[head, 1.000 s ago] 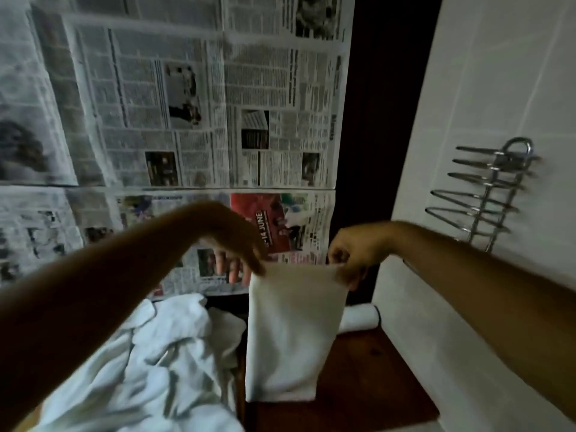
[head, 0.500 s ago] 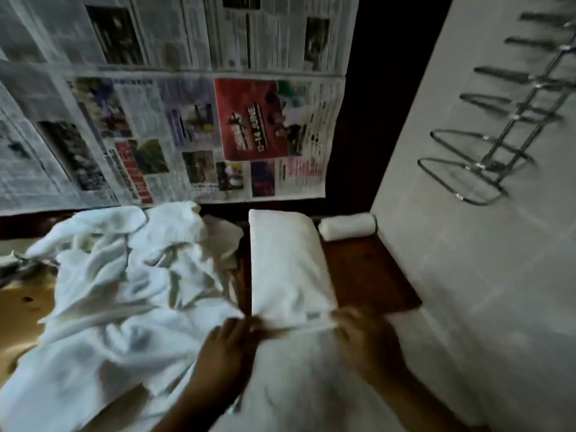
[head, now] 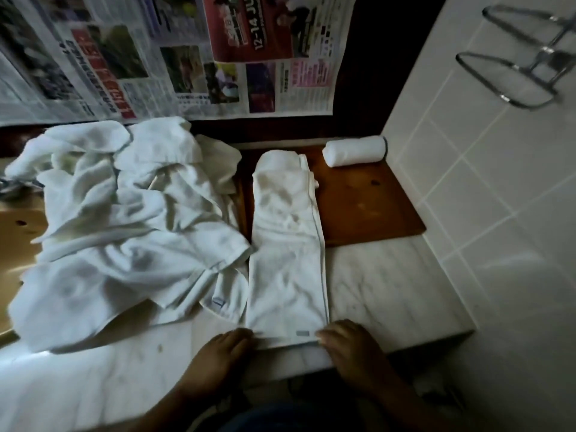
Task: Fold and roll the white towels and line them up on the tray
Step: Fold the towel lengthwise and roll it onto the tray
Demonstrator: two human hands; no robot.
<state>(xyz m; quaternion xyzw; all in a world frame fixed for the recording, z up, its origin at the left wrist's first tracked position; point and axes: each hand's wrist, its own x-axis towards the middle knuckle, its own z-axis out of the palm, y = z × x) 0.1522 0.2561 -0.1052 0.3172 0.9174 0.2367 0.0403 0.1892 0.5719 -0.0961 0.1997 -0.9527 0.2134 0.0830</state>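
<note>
A white towel folded into a long narrow strip lies flat, its far end on the brown wooden tray and its near end on the marble counter. My left hand holds the strip's near left corner and my right hand holds its near right corner, both pressed at the counter's front edge. One rolled white towel lies at the tray's far edge against the tiled wall. A heap of loose white towels fills the counter to the left.
Newspaper sheets cover the back wall. A white tiled wall closes the right side, with a chrome wire rack mounted on it. A tan wooden surface shows at the far left.
A second ago I held the folded towel hanging in the air by its top corners. It now lies flat across tray and counter, and my hands have drawn back to its near end.
</note>
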